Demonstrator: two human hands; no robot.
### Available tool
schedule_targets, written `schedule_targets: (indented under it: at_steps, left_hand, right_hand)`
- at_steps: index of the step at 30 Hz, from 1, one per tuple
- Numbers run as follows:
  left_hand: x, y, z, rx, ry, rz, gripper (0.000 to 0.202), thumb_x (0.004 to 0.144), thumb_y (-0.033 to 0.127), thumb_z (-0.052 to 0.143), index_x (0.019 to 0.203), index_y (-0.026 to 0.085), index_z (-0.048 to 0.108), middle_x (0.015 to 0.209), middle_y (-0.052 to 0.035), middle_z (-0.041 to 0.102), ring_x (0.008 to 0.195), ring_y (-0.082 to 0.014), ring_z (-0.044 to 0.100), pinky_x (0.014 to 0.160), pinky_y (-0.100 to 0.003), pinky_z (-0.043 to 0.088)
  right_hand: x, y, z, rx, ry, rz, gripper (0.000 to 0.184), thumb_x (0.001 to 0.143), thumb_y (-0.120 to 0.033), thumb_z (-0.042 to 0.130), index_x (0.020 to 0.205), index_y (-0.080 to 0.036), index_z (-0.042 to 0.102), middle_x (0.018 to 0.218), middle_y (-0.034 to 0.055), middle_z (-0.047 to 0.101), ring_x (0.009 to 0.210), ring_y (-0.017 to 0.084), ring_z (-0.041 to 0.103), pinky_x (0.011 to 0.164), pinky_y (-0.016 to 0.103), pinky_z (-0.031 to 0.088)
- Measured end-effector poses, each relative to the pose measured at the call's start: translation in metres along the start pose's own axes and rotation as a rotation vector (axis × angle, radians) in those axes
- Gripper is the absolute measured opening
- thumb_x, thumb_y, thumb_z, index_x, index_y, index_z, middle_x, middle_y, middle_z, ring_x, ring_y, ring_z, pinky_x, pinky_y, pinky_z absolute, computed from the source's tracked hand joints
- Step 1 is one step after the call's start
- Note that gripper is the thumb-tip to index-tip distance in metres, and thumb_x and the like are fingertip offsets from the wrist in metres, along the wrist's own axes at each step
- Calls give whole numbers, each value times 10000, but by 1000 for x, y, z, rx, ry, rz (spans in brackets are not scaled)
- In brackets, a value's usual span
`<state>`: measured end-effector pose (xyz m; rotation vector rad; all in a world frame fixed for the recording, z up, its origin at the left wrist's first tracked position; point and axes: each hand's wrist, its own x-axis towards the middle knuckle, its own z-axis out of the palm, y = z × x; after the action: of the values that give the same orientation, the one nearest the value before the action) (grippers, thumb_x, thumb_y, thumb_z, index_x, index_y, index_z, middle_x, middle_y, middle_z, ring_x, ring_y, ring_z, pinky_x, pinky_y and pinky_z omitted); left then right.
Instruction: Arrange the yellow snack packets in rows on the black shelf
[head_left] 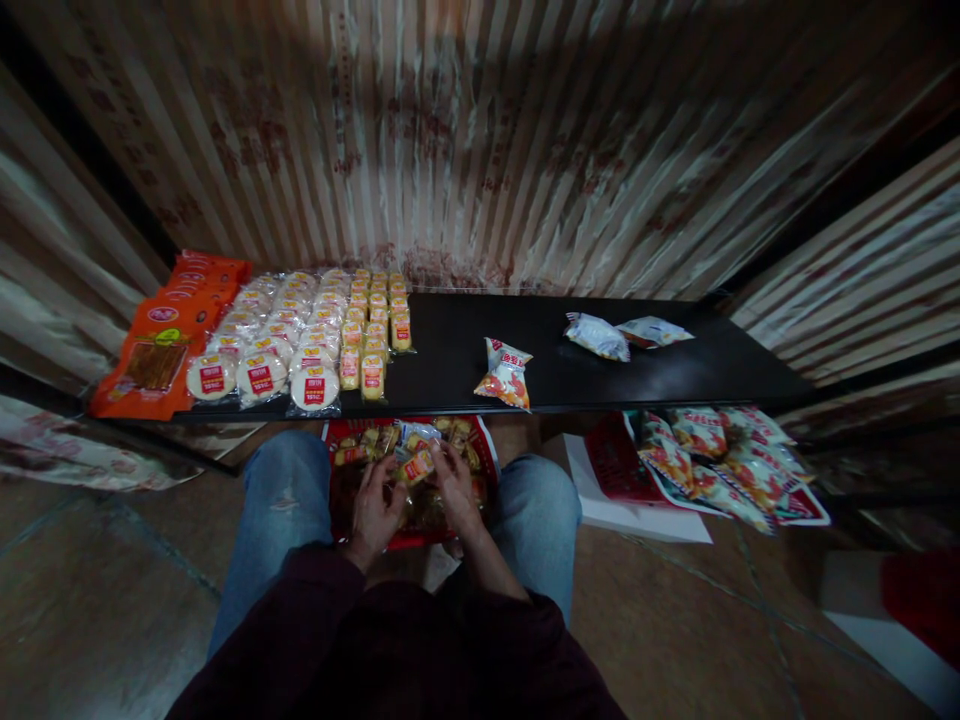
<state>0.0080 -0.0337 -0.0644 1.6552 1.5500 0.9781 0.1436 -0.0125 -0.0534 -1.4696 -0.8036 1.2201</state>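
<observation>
Between my hands, above a red tray [493, 455] on the floor side of the shelf, is a small yellow wrapped cake [415, 466] with a red label. My right hand [456, 492] grips its right end with thumb and fingers. From the other side, the curled fingers of my left hand [375, 512] close on its left end. More wrapped cakes [367, 440] lie loose in the tray beneath, along with a blue-and-white packet [414, 434]. Matching yellow cakes [373, 376] stand in rows on the black shelf [450, 325].
Left on the shelf are round white wrapped cakes [259, 376] and orange bags [154, 345]. One snack bag [505, 374] lies near the front edge, two white packets [598, 336] farther right. A tray of snack bags [701, 432] sits on a white box [637, 512]. Striped cloth [450, 140] hangs behind.
</observation>
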Motion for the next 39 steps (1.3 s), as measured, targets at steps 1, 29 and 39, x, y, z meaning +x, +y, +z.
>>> schedule_targets:
  at_steps: [1, 29, 39]
  left_hand:
    - [-1, 1, 0, -12, -6, 5, 347, 811, 255, 450, 1137, 169, 531, 1056, -97, 578, 911, -179, 602, 849, -341, 503]
    - [1, 16, 11, -442, 107, -206, 241, 768, 263, 539, 1000, 202, 559, 982, -65, 642, 910, -174, 616, 803, -307, 485]
    - [1, 19, 13, -306, 97, -115, 278, 798, 219, 480, 1066, 197, 549, 1038, -76, 619, 957, -175, 590, 899, -361, 448]
  right_hand:
    - [0, 0, 0, -3, 4, -5, 404, 770, -526, 517, 1026, -223, 589, 937, 47, 689, 799, 200, 656, 607, 277, 518]
    - [-17, 2, 4, 35, -61, -260, 244, 812, -346, 550, 1017, -230, 615, 1054, 48, 669, 964, 200, 631, 869, 356, 506]
    - [-23, 1, 6, 42, -41, -279, 305, 776, -322, 596, 1067, -235, 617, 1102, 51, 659, 998, 214, 625, 908, 374, 486]
